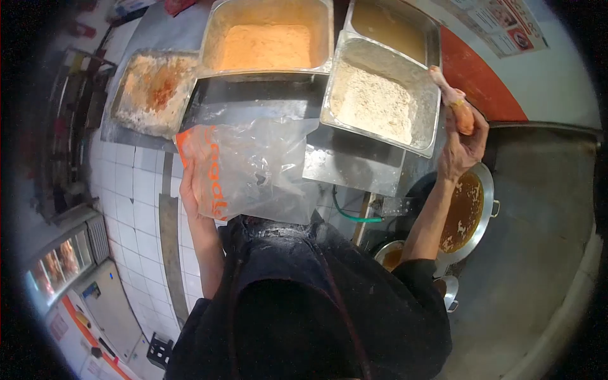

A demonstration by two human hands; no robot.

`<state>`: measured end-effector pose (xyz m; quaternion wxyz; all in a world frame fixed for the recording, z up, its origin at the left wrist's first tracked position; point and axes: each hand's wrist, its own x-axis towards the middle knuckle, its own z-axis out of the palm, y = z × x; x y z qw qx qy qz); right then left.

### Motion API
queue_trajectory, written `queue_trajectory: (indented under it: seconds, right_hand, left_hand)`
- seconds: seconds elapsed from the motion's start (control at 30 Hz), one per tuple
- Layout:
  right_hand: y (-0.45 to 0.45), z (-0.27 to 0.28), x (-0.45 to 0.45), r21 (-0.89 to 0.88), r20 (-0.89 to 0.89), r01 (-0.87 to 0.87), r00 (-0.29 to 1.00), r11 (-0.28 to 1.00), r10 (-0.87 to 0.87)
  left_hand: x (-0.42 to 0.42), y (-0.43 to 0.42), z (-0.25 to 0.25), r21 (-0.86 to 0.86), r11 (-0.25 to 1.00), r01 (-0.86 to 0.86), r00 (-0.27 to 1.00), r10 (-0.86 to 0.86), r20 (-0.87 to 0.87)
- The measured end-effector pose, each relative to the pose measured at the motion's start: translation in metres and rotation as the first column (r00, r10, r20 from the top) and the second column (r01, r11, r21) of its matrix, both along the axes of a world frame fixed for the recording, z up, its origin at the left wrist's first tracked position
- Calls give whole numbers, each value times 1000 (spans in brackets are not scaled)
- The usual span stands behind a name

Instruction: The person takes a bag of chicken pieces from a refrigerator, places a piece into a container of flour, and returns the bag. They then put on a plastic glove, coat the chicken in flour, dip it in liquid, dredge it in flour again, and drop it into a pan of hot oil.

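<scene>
My left hand (189,193) is closed on the left end of a clear plastic bag (266,168) with orange lettering. The bag spreads out in front of my dark apron, and folds hide part of the fingers. On the other side, my right hand (467,149) grips a raw chicken drumstick (457,104) by its thick end, with the bone end pointing up and away. The drumstick is held beside the right edge of a metal pan (386,58) of pale flour (373,101). Whether it touches the rim I cannot tell.
Behind the flour pan stands a pan (434,38) of brownish liquid. A pan (214,31) of orange powder and a floury tray (126,82) lie to the left. At right, below my hand, is a wide pot (487,183) of brown oil. A green hose (354,216) hangs below the counter.
</scene>
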<state>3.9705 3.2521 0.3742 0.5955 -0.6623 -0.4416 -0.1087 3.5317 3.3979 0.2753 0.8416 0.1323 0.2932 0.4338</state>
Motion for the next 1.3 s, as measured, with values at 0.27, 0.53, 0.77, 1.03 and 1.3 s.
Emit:
queue_trajectory:
  seconds: [0.27, 0.53, 0.77, 1.03, 1.3]
  right_hand:
    - [7, 0, 8, -184, 214, 193, 965, 964, -153]
    - [16, -36, -88, -634, 10, 144, 984, 760, -179]
    - [65, -32, -320, -721, -499, -682, 637, 128, 587]
    - [69, -78, -585, -286, -765, -956, 187, -66, 617]
    - [137, -86, -787, 96, -868, -995, -88, -9, 489]
  left_hand:
    - [-21, 1, -1, 54, 997, -45, 998, 48, -47]
    - [-102, -20, -9, 113, 973, -202, 973, 212, -86]
    - [-229, -52, -34, 116, 851, -512, 857, 515, 9]
    - [-357, -97, 24, 17, 806, -592, 784, 571, 244]
    - [-500, -108, 6, 109, 514, -851, 522, 849, 75]
